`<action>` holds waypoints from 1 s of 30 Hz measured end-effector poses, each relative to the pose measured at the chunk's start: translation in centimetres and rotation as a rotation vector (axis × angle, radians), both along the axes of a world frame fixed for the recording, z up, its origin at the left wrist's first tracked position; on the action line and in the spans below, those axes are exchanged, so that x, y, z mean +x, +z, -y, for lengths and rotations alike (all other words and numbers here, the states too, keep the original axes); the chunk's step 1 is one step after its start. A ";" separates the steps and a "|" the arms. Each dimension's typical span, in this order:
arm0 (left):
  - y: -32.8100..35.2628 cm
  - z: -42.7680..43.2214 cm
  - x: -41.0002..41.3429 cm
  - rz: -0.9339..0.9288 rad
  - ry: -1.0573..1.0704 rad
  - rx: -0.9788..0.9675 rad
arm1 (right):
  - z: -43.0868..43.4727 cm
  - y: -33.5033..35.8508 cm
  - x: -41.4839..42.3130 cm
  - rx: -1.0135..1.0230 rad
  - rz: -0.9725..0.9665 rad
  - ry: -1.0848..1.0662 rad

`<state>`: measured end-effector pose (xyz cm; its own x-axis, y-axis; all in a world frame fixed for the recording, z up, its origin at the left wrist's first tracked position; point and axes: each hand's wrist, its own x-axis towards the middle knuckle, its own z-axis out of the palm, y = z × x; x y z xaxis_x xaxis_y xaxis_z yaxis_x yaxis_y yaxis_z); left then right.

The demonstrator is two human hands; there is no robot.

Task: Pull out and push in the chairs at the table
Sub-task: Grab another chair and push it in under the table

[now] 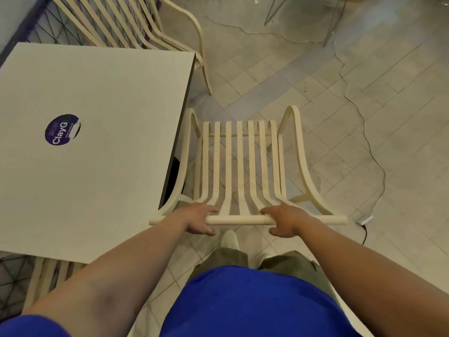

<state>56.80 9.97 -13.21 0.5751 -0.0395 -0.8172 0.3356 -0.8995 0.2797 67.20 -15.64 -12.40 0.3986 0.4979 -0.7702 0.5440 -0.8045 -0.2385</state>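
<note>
Pale tiles are running diagonally across the floor [279, 69], which is showing wet patches, and a cable [374, 152] is trailing over them at the right toward a white plug [364, 219]. A square table [109, 190] carrying a round purple sticker [62, 129] is filling the left side. A cream slatted chair [239, 161] is standing just beside the table's right edge, its back toward the person and its left arm lying along that edge. The left hand [198, 220] and right hand [284, 221] are both gripping the chair's top rail [239, 220], fingers curling over it and thumbs sitting underneath, the hands well apart. A second chair [136, 23] is standing beyond the table's far side, and a third [41, 278] is poking out from under its near edge. A white shoe [229, 239] is showing below the rail.
</note>
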 end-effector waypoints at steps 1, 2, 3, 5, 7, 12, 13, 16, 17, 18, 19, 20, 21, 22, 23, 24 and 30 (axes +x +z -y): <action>-0.2 -0.1 0.1 -0.009 -0.007 0.003 | 0.0 -0.2 0.1 -0.019 -0.004 0.003; -0.5 -0.2 0.2 -0.009 -0.016 0.004 | -0.1 -0.3 0.3 -0.033 -0.012 0.000; -0.7 -0.3 0.3 -0.015 -0.033 0.004 | -0.1 -0.5 0.4 -0.042 -0.023 -0.002; -1.0 -0.2 0.4 -0.034 -0.066 -0.001 | 0.0 -0.6 0.6 -0.064 -0.040 0.011; -1.0 -0.2 0.5 -0.052 -0.093 0.000 | 0.1 -0.7 0.9 -0.080 -0.049 0.045; -0.8 0.1 0.3 -0.068 -0.102 0.006 | -0.3 -0.8 1.3 -0.073 -0.068 0.113; -1.0 0.1 0.3 -0.074 -0.099 0.014 | -0.3 -0.9 1.3 -0.070 -0.068 0.119; -1.0 0.2 0.3 -0.078 -0.119 0.032 | -0.1 -1.0 1.4 -0.068 -0.079 0.131; -1.0 0.2 0.3 -0.079 -0.121 0.033 | -0.1 -1.0 1.5 -0.068 -0.083 0.131; -1.0 0.3 0.3 -0.080 -0.118 0.033 | -0.1 -1.0 1.5 -0.071 -0.089 0.132; -0.9 0.3 0.3 -0.080 -0.114 0.034 | -0.1 -1.0 1.5 -0.067 -0.090 0.134; -0.8 0.4 0.2 -0.079 -0.113 0.035 | 0.0 -1.0 1.5 -0.065 -0.088 0.136; -0.8 0.5 0.1 -0.075 -0.113 0.036 | 0.1 -1.0 1.5 -0.064 -0.086 0.140; -0.9 0.5 0.1 -0.072 -0.112 0.035 | 0.2 -0.9 1.5 -0.067 -0.085 0.144; -1.0 0.7 0.0 -0.073 -0.106 0.034 | 0.4 -0.9 1.6 -0.068 -0.085 0.150; -1.1 0.9 -0.1 -0.075 -0.097 0.031 | 0.6 -0.9 1.7 -0.071 -0.086 0.155; -1.1 2.9 0.1 -0.056 -0.067 0.030 | 1.9 -0.9 3.1 -0.079 -0.076 0.198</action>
<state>56.95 7.09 -14.33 0.5253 -0.0511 -0.8494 0.2892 -0.9281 0.2347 70.26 -17.50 -13.29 0.2384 0.4979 -0.8338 0.6761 -0.7014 -0.2256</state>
